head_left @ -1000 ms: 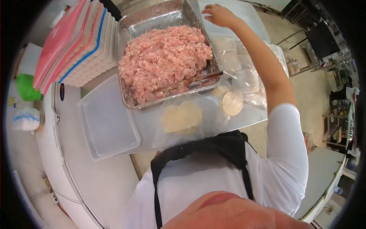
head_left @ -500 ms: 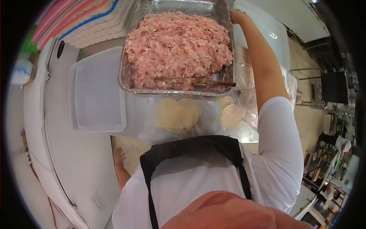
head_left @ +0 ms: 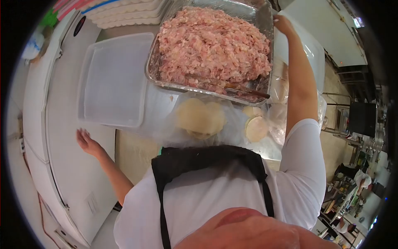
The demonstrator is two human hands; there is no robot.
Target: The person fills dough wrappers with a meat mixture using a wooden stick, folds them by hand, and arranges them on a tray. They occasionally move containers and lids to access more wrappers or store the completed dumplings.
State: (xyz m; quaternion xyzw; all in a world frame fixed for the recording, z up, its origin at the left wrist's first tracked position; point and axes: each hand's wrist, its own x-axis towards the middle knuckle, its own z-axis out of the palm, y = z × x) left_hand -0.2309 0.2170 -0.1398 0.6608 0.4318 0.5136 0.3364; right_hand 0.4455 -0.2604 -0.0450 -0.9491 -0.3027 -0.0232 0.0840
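Observation:
A metal tray (head_left: 195, 89) heaped with pink ground meat (head_left: 213, 45) sits at the far side of the work surface. A dark stick-like utensil (head_left: 248, 90) lies in the meat along the tray's near edge. My right hand (head_left: 283, 25) is closed at the tray's far right corner, its fingertips partly hidden. To the left, my left hand (head_left: 88, 143) is in the air with fingers apart, holding nothing, just below a translucent plastic box (head_left: 114, 81). Pale round dough wrappers (head_left: 201, 118) lie in front of the tray, with more wrappers (head_left: 256, 128) to their right.
Stacked white ridged trays (head_left: 128, 16) stand at the back left. A white appliance (head_left: 74, 166) runs along the left side. Clear plastic bags (head_left: 278, 112) and another translucent container (head_left: 313, 62) are at the right, beneath and beyond my right arm.
My left hand has risen and swung outward to the left from beside my body. The meat tray has turned slightly, with my right hand still at its corner. The view has shifted.

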